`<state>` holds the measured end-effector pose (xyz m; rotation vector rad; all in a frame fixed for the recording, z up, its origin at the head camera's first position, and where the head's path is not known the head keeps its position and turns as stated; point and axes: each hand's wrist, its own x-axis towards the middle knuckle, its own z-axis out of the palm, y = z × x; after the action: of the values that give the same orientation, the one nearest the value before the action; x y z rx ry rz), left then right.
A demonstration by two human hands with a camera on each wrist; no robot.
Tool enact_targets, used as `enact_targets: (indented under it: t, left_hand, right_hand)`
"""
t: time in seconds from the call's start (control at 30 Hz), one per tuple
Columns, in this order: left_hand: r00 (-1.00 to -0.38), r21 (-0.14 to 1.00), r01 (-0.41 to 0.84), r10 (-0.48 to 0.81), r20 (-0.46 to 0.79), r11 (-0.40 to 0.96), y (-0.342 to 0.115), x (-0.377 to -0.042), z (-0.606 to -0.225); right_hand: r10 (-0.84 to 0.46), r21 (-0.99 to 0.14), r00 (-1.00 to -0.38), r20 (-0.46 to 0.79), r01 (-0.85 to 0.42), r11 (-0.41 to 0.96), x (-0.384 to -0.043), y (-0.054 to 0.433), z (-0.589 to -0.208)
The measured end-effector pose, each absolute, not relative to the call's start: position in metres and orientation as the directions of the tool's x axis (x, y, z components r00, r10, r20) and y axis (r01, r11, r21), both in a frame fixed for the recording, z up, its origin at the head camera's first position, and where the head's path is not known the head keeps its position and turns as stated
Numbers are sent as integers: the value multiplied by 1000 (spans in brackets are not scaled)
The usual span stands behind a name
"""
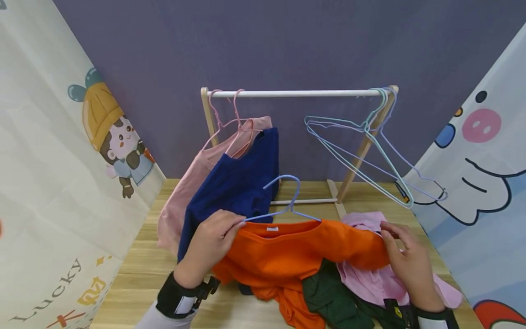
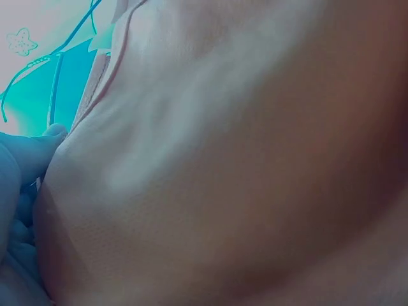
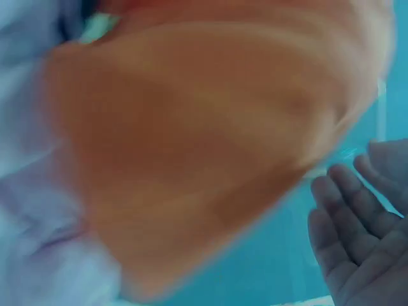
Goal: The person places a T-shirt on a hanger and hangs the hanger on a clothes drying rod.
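Note:
My left hand (image 1: 213,240) pinches the orange shirt (image 1: 287,242) together with the blue hanger (image 1: 294,196) at one shoulder. The hanger's hook points up, and its lower part is hidden inside the neck opening. In the left wrist view, orange cloth (image 2: 191,146) fills most of the picture beside the thumb (image 2: 38,150). Next to the shirt's far sleeve is my right hand (image 1: 412,262), its fingers loosely bent. The right wrist view shows that hand's palm and fingers (image 3: 363,236) apart from the blurred sleeve (image 3: 191,140), with nothing in them.
A rack with a white rail (image 1: 296,93) stands behind. On its left hang a pink shirt (image 1: 185,201) and a navy shirt (image 1: 234,183); thin hangers (image 1: 371,132) hang on its right. A dark green garment (image 1: 333,292) and a pink garment (image 1: 365,283) lie on the wooden table (image 1: 135,269).

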<state>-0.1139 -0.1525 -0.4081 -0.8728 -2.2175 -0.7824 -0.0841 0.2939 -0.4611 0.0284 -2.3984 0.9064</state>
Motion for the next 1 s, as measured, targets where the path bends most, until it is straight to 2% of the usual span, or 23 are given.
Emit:
enact_targets:
  t: [0.17, 0.27, 0.37, 0.7, 1.0]
  left_hand:
    - [-547, 240, 768, 413, 728, 594, -145, -112, -414]
    - [-525, 223, 787, 432, 733, 576, -141, -113, -415]
    - [-513, 221, 799, 442, 735, 559, -139, -113, -416]
    - [-522, 219, 800, 467, 714, 559, -140, -115, -418]
    - [-561, 247, 771, 440, 701, 587, -152, -116, -408]
  right_hand:
    - [-85, -432, -745, 662, -471, 769, -77, 267, -441]
    - [-248, -346, -726, 641, -562, 752, -75, 250, -435]
    - [-314, -323, -732, 605, -586, 743, -75, 240, -433]
    - [-277, -410, -784, 556, -549, 728, -72, 239, -437]
    - [-121, -516, -871, 476, -388, 764, -69, 267, -429]
